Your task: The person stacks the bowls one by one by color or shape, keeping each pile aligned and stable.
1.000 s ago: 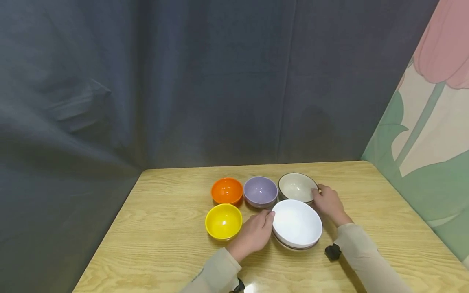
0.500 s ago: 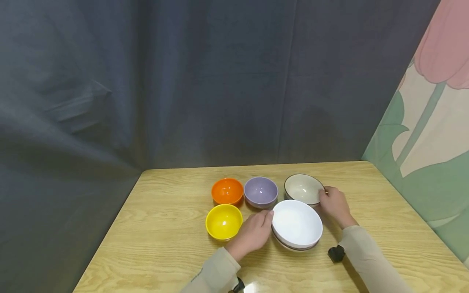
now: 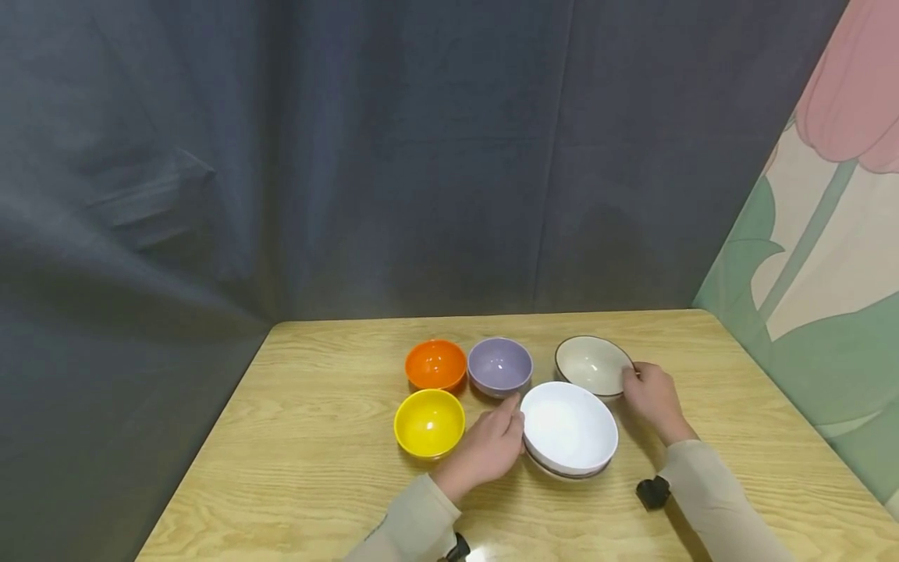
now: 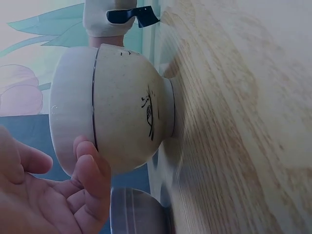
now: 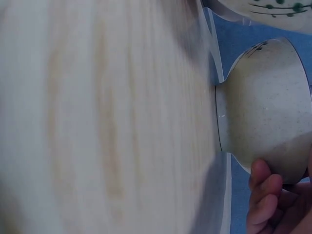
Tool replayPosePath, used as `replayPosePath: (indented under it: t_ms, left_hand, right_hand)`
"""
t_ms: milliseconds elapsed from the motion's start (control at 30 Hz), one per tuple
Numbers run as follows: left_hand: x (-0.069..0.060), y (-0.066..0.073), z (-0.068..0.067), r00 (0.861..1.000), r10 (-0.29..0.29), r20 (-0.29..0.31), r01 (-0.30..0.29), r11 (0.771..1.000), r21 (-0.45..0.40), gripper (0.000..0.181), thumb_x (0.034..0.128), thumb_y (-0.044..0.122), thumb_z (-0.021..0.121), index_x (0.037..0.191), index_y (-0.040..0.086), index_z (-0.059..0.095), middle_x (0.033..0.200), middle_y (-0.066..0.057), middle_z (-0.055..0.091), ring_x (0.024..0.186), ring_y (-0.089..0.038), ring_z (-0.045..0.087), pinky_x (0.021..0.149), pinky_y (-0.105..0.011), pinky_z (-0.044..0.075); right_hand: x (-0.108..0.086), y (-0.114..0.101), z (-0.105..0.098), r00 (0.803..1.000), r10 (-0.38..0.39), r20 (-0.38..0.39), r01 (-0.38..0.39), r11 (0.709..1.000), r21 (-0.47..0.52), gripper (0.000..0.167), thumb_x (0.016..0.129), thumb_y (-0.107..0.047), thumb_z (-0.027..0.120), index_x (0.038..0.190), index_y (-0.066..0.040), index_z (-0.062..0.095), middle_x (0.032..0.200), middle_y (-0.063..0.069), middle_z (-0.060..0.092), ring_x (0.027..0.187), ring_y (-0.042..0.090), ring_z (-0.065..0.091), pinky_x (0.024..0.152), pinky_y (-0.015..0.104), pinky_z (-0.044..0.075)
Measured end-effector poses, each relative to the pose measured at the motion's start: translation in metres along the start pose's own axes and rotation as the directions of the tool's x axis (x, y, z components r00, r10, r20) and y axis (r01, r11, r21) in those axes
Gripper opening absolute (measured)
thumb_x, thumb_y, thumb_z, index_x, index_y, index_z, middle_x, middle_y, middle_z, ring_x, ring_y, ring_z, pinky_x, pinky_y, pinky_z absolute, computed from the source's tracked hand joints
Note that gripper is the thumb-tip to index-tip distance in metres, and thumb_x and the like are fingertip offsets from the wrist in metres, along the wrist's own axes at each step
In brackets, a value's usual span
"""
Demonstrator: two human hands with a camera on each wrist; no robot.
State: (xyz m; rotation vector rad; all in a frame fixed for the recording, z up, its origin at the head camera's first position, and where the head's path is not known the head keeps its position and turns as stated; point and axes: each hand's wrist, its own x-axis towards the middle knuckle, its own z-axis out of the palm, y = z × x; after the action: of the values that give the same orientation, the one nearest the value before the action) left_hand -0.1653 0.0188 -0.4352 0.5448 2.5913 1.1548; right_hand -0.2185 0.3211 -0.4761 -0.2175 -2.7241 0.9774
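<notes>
In the head view my left hand (image 3: 488,442) lies at the left side of a white bowl (image 3: 569,428), which sits nested in a speckled cream bowl (image 4: 126,107) with a dark rim. The left wrist view has the fingertips touching the stack's side, the thumb away from it. My right hand (image 3: 655,398) pinches the right rim of another cream bowl (image 3: 592,365) with a dark rim, behind and right of the stack. From the right wrist, that bowl's foot appears at table level; whether it touches the wood I cannot tell.
A yellow bowl (image 3: 429,424) stands left of my left hand. Behind it are an orange bowl (image 3: 435,365) and a purple bowl (image 3: 500,366). They stand on a wooden table (image 3: 302,437), backed by a dark curtain (image 3: 421,172), with a flower-painted wall (image 3: 829,312) to the right.
My right hand has moved the cream bowl rightward and slightly nearer, widening the gap from the purple bowl. My left hand has shifted its fingers slightly; the white stack has stayed put.
</notes>
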Motion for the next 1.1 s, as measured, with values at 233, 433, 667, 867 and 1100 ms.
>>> replayPosePath:
  t_ms: [233, 433, 667, 867, 1100]
  left_hand:
    - [-0.001, 0.000, 0.001, 1.000, 0.018, 0.024, -0.017, 0.998, -0.066, 0.054, 0.1084, 0.034, 0.034, 0.153, 0.004, 0.036, 0.072, 0.005, 0.058, 0.067, -0.008, 0.052, 0.077, -0.029, 0.043]
    - [-0.001, -0.002, 0.004, 0.999, 0.020, 0.026, -0.019, 0.998, -0.065, 0.052, 0.1080, 0.033, 0.035, 0.151, 0.004, 0.040, 0.071, 0.006, 0.058, 0.064, -0.009, 0.052, 0.069, -0.027, 0.043]
    - [0.000, -0.002, 0.003, 0.999, 0.006, 0.036, -0.004, 0.998, -0.062, 0.050, 0.1080, 0.034, 0.036, 0.149, 0.005, 0.042, 0.073, 0.005, 0.058, 0.065, -0.010, 0.052, 0.065, -0.027, 0.043]
    - [0.002, 0.000, 0.001, 0.999, -0.009, 0.033, 0.010, 1.000, -0.019, 0.050, 0.1081, 0.035, 0.035, 0.146, 0.005, 0.045, 0.072, 0.006, 0.058, 0.069, -0.009, 0.053, 0.071, -0.029, 0.044]
    - [0.001, -0.002, 0.002, 0.999, -0.023, 0.043, 0.023, 1.000, -0.013, 0.043, 0.1083, 0.035, 0.035, 0.136, 0.007, 0.052, 0.073, 0.005, 0.058, 0.070, -0.010, 0.053, 0.070, -0.028, 0.044]
  right_hand:
    - [-0.006, 0.003, -0.002, 1.000, 0.023, 0.002, -0.023, 1.000, -0.003, 0.044, 0.103, -0.018, 0.035, 0.101, 0.014, 0.067, 0.094, 0.028, 0.068, 0.087, 0.040, 0.063, 0.076, 0.051, 0.050]
    - [-0.009, 0.005, -0.005, 0.998, 0.037, 0.044, -0.038, 0.999, 0.006, 0.047, 0.104, -0.018, 0.034, 0.110, 0.018, 0.063, 0.104, 0.034, 0.066, 0.097, 0.047, 0.062, 0.083, 0.057, 0.050]
    - [-0.010, 0.001, -0.013, 0.995, 0.023, 0.095, -0.024, 1.000, 0.015, 0.047, 0.104, -0.018, 0.032, 0.111, 0.018, 0.062, 0.077, 0.017, 0.068, 0.072, 0.027, 0.061, 0.064, 0.036, 0.047]
    - [-0.010, 0.000, -0.016, 0.997, -0.017, 0.074, 0.018, 1.000, -0.009, 0.044, 0.104, -0.016, 0.033, 0.107, 0.016, 0.063, 0.079, 0.017, 0.068, 0.078, 0.031, 0.061, 0.070, 0.043, 0.049]
    - [-0.014, 0.001, -0.014, 0.998, -0.010, 0.065, 0.010, 1.000, -0.005, 0.044, 0.104, -0.017, 0.032, 0.103, 0.012, 0.065, 0.069, 0.007, 0.065, 0.070, 0.024, 0.059, 0.065, 0.034, 0.044]
